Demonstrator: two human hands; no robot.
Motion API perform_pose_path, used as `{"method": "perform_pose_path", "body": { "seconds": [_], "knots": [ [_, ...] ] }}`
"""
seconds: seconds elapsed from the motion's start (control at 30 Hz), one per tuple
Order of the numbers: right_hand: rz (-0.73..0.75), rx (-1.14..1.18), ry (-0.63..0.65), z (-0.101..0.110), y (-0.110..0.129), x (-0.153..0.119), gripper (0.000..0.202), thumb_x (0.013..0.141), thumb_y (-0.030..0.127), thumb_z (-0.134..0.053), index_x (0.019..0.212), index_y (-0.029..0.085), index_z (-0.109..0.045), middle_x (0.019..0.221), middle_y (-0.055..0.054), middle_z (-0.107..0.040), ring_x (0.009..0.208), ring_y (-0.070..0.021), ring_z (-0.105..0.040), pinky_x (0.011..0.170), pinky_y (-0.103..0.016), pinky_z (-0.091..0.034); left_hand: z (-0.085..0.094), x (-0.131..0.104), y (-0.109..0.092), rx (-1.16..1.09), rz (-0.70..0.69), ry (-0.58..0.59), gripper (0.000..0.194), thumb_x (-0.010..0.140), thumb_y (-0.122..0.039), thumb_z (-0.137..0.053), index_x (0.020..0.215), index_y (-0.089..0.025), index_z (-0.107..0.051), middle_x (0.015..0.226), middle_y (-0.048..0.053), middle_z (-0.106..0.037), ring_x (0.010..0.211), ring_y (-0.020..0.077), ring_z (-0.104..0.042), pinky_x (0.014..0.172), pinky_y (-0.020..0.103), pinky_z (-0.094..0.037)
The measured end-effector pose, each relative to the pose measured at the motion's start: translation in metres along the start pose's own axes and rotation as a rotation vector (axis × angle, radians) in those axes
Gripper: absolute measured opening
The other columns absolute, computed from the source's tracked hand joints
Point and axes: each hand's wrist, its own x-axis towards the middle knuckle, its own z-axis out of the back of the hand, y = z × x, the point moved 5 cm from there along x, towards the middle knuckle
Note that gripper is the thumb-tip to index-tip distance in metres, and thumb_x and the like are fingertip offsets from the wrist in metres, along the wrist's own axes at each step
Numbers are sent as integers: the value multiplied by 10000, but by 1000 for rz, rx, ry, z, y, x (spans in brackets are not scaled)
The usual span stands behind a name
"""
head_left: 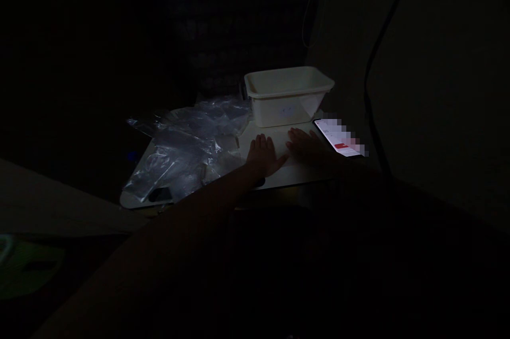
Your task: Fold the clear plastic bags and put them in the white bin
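My left hand [263, 155] lies flat on the white tabletop [287, 174], fingers stretched away from me and thumb out to the right. Just right of it, my right hand [305, 145] also rests palm down with its fingers apart. Neither hand grips anything; a faint clear sheet seems to lie between and beneath them, though the dark makes it hard to tell. Left of my hands spreads a loose pile of clear plastic bags [191, 142]. Behind my hands stands a white rectangular tub [287, 108].
A phone [338, 138] with a lit screen lies at the table's right side. A dark cable [367, 78] hangs along the wall on the right. Something green [32, 270] shows at the lower left. The surroundings are very dark.
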Motion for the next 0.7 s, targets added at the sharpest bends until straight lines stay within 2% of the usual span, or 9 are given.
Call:
{"method": "perform_pose_path", "body": {
  "seconds": [0.1,0.23,0.33,0.7],
  "knots": [
    [5,14,24,1,-1,0,451,821,297,-192,1198,99,-340,1282,-157,-323,1170,-243,-275,860,-492,-289,-1,0,0,-11,7,14,822,721,-615,-108,1259,2,-180,1326,206,-171,1222,291,-108,972,389,-113],
    [36,44,122,3,0,-1,390,810,246,-242,1174,201,-375,1286,-96,-336,1184,-236,-250,848,-514,-288,-1,1,1,-25,8,19,827,716,-622,-100,1264,-6,-170,1331,200,-162,1224,288,-101,970,399,-112],
    [21,53,176,3,-1,-1,387,802,211,-252,1162,203,-394,1291,-100,-324,1185,-244,-246,844,-538,-278,-1,1,2,-30,17,26,835,711,-630,-90,1269,-13,-159,1334,198,-152,1225,291,-94,968,410,-113],
    [22,27,144,8,4,-1,378,799,178,-254,1141,208,-411,1273,-101,-347,1177,-236,-258,841,-562,-269,0,-2,5,-47,8,-12,716,738,-600,-58,1281,-150,-180,1351,132,-153,1223,292,-110,942,456,-134]
  ]
}}
